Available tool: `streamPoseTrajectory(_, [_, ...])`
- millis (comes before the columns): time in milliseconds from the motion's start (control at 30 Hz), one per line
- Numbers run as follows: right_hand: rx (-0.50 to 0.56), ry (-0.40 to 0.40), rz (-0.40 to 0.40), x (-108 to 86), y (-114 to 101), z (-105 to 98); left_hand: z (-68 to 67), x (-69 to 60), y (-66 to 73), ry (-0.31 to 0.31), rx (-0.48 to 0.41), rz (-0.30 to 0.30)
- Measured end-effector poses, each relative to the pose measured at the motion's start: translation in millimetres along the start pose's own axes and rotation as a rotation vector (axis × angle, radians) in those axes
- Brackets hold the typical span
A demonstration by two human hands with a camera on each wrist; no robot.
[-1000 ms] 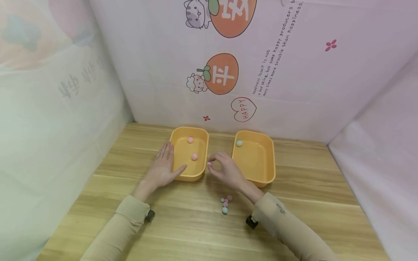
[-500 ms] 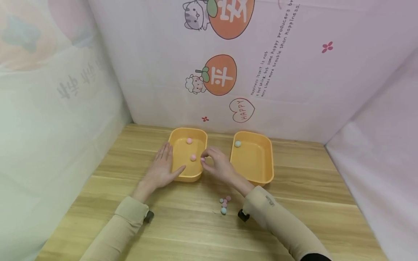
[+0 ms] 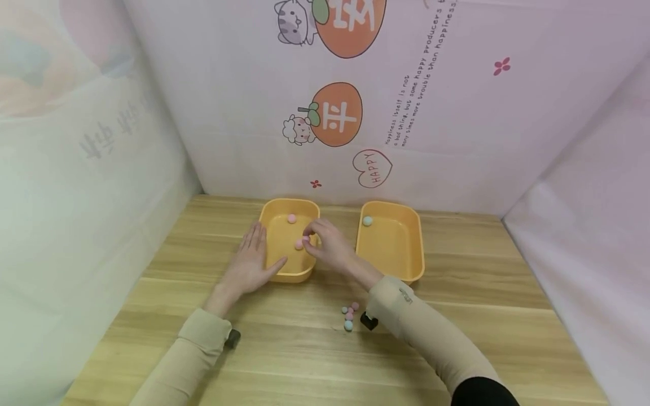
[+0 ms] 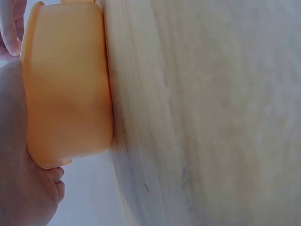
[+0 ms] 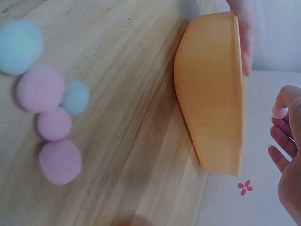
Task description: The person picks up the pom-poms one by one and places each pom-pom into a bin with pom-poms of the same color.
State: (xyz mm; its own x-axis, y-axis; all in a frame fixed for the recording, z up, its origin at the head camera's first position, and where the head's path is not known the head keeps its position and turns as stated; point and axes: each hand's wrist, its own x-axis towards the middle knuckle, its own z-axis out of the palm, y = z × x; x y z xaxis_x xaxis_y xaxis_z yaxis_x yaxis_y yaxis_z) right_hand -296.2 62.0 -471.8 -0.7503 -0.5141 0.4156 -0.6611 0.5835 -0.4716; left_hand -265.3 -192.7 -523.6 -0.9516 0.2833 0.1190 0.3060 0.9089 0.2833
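Wood-grain desk: right hand, pinching a pink pom-pom, has moved over the yellow tray touching the straight-fingered left hand; not yet released.

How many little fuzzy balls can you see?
9 pom-poms: two in the left tray, one pinched by the right hand, one in the right tray, five clustered on the table. More could be hidden.
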Motion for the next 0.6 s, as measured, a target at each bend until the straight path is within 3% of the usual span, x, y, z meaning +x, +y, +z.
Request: streamPoseTrajectory(600, [0.039, -0.051, 0.154, 23.8, 3.8, 16.4, 1.0, 0.7, -1.0, -0.016, -0.027, -0.014])
